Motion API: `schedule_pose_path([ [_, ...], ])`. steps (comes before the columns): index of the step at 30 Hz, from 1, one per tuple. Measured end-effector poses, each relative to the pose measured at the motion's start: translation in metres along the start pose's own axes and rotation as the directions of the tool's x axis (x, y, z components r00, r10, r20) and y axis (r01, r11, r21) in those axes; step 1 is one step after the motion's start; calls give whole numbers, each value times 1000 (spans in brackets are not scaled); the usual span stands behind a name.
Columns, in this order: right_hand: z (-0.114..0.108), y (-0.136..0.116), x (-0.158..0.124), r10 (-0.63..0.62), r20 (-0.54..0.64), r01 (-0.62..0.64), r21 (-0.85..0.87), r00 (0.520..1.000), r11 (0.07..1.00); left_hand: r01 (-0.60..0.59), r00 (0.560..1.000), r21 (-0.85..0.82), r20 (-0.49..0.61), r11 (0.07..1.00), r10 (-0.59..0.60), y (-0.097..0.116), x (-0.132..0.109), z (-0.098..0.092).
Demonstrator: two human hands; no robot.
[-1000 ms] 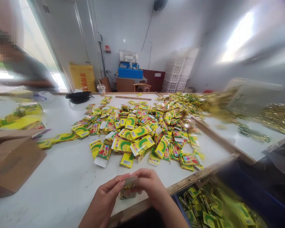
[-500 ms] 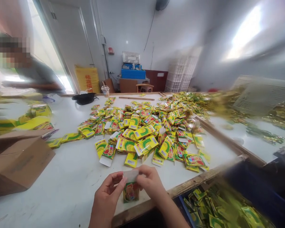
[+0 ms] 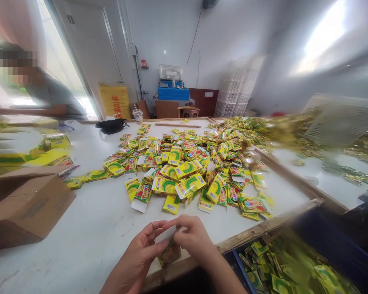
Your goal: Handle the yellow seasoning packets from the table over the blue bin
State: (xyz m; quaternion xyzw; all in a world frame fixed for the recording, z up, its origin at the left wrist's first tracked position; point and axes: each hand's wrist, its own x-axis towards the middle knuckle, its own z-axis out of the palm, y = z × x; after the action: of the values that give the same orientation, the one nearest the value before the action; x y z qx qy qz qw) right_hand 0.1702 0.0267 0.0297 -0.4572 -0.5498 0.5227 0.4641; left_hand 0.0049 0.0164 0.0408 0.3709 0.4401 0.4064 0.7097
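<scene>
My left hand (image 3: 141, 254) and my right hand (image 3: 194, 239) meet at the near table edge and both pinch one small yellow-green carton (image 3: 169, 250). Its white top flap sits between my fingertips, folded over. The carton hangs just above the white table (image 3: 92, 228). Beyond my hands lies a wide heap of the same yellow-green cartons (image 3: 187, 167), some flat, some with white flaps showing.
A brown cardboard box (image 3: 24, 206) stands at the left. A blue bin of cartons (image 3: 282, 265) sits below the table's right edge. Another person (image 3: 46, 96) works at the far left. A second table with gold sachets (image 3: 340, 163) and a white crate (image 3: 343, 120) is to the right.
The carton went from folded flat to upright with its flap raised, and now the flap is bent over again while both hands stay on it. The view shifted slightly.
</scene>
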Motion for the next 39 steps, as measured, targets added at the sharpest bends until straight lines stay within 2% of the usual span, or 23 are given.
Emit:
schedule_pose_path([
  [2,-3,-1,0,0,33,-3,85,999,996,-97,985,78,-134,992,107,-7,0,-3],
  [4,-7,-2,0,13,38,-18,148,999,989,-175,934,200,-276,964,226,-17,2,-9],
  [7,-10,-3,0,56,21,-59,172,998,983,-220,872,359,-344,907,348,-30,6,-18],
  [10,-13,-3,0,50,39,-56,145,998,988,-257,864,415,-305,872,400,-33,8,-18],
  [14,-16,0,2,-9,16,7,83,1000,997,-273,900,369,-227,888,371,-25,8,-12],
  [17,-17,2,5,7,-18,-6,55,1000,998,-346,891,449,-119,824,438,-18,9,-14],
  [20,-17,-1,5,-35,-34,33,-65,999,997,-439,856,558,20,704,517,-14,11,-21],
  [23,-17,-5,0,-170,11,168,-211,985,963,-526,781,664,131,532,610,-15,10,-31],
  [25,-17,-6,-3,-226,39,229,-230,973,946,-565,736,699,188,438,650,-16,8,-35],
  [27,-17,-4,-7,-248,34,249,-216,968,944,-582,717,711,220,395,662,-18,6,-37],
  [32,-8,13,-15,-347,11,341,-217,938,915,-622,711,692,302,366,635,-25,2,-41],
  [35,3,19,-16,-401,-33,385,-218,915,897,-643,711,659,325,390,624,-31,0,-41],
  [37,1,16,-19,-394,-105,372,-178,913,911,-604,762,658,314,449,566,-31,3,-35],
  [39,-22,8,-28,-355,-236,332,-134,905,934,-482,839,720,213,500,501,-26,15,-25],
])
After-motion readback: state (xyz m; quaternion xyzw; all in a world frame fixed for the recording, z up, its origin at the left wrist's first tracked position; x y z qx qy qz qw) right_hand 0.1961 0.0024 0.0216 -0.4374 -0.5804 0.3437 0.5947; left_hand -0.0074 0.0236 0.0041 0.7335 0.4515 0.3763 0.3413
